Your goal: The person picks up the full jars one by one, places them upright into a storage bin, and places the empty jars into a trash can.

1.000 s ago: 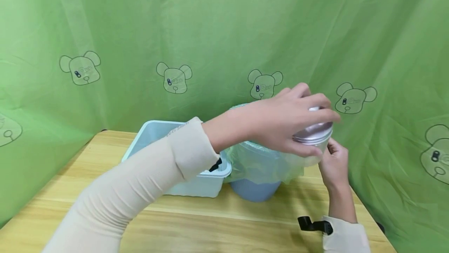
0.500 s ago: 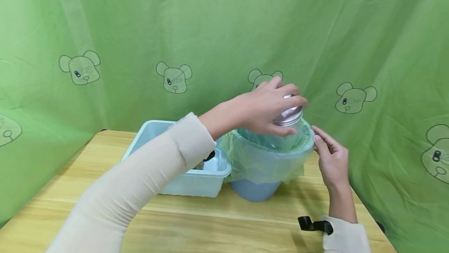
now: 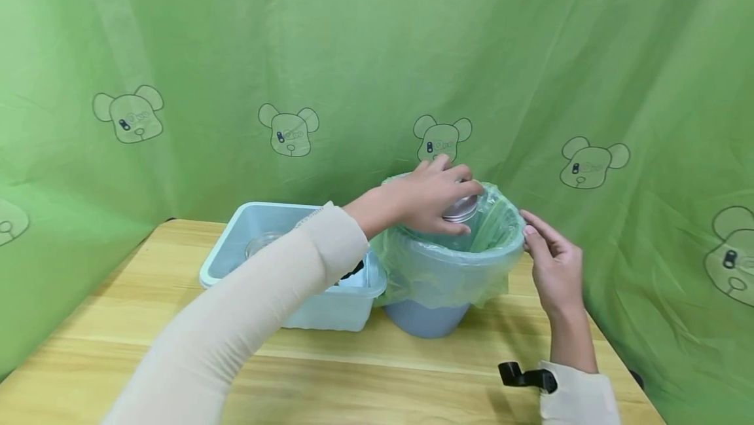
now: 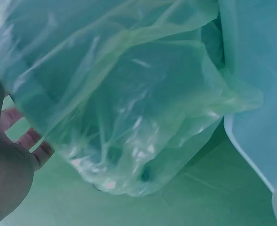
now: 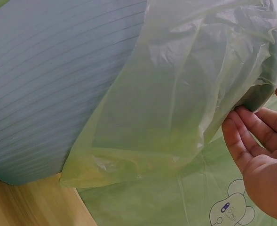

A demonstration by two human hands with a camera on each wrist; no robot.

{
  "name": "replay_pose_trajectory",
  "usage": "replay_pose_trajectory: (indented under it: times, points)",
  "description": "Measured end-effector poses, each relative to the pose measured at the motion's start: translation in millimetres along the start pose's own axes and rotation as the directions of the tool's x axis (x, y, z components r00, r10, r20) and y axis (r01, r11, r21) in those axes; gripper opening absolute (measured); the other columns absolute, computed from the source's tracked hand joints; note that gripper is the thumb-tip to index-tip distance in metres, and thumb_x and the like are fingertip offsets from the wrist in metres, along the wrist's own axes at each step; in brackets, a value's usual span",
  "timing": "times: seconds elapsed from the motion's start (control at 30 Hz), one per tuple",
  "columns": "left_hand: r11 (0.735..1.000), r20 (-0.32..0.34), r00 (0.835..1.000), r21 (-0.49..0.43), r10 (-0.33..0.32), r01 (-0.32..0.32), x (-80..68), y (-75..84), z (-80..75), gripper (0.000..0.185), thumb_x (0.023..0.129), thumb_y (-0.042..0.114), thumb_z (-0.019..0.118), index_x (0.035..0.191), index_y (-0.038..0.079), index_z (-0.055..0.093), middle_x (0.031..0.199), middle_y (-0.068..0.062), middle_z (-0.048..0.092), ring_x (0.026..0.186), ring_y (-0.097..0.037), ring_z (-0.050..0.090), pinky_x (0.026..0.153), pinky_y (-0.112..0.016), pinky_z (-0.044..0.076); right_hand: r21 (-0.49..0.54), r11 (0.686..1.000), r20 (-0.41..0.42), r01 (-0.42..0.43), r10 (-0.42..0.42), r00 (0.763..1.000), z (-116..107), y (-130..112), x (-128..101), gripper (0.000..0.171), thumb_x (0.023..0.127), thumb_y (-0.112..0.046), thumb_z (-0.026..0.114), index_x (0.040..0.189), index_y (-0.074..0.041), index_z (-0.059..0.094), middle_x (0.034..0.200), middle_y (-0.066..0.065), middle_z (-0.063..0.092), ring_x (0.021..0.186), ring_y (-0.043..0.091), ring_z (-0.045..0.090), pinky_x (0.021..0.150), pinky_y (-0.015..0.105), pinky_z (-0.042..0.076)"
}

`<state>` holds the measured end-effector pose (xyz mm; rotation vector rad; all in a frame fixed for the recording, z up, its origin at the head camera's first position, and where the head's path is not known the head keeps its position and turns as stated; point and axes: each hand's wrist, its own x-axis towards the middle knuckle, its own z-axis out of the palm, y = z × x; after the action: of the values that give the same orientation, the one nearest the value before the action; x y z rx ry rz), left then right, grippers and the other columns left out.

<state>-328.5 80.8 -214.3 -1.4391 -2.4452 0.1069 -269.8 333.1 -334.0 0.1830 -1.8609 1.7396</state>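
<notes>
A clear jar with a silver lid (image 3: 461,210) hangs inside a blue waste bin (image 3: 427,317) lined with a thin green bag (image 3: 438,268). My left hand (image 3: 438,199) reaches over the bin's mouth and grips the jar by its lid from above. The jar's body is hidden below the rim. At the bin's right side, my right hand (image 3: 538,235) rests straight fingers against the bagged rim. In the right wrist view those fingers (image 5: 251,136) touch the bag (image 5: 185,94) where it folds over the ribbed bin (image 5: 58,94). The left wrist view is filled by the crumpled bag (image 4: 129,108).
A pale blue plastic tub (image 3: 232,251) stands just left of the bin and touches it; something clear lies inside (image 3: 262,241). The tub's edge also shows in the left wrist view (image 4: 260,122). Both stand on a wooden table (image 3: 377,379) backed by a green curtain (image 3: 353,52).
My left hand has carried the jar from the bin's right side leftward and down into the bin. My right hand let go of the jar and now touches the rim.
</notes>
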Motion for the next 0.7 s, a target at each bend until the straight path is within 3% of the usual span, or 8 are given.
replay_pose_trajectory:
  times: [0.4, 0.7]
  points:
    - [0.999, 0.059, 0.998, -0.02, -0.034, 0.035, 8.3, -2.3, 15.7, 0.072, 0.096, 0.059, 0.063, 0.155, 0.023, 0.042, 0.15, -0.003, 0.045, 0.123, -0.025, 0.039, 0.092, -0.036, 0.042, 0.002, 1.0, 0.0, 0.003, -0.003, 1.0, 2, 0, 1, 0.038, 0.102, -0.019, 0.066, 0.135, 0.0, 0.065, 0.111, -0.007, 0.074, 0.096, 0.006, 0.068, 0.087, 0.013, 0.053]
    - [1.0, 0.081, 0.997, -0.004, -0.018, 0.019, 10.8, 4.7, 13.6, 0.072, 0.097, 0.062, 0.058, 0.157, 0.027, 0.04, 0.155, -0.001, 0.04, 0.131, -0.026, 0.037, 0.1, -0.041, 0.042, -0.002, 1.0, 0.006, -0.005, 0.005, 1.0, 0, 0, 0, 0.039, 0.102, -0.02, 0.066, 0.136, -0.001, 0.065, 0.112, -0.007, 0.074, 0.095, 0.006, 0.068, 0.086, 0.012, 0.052]
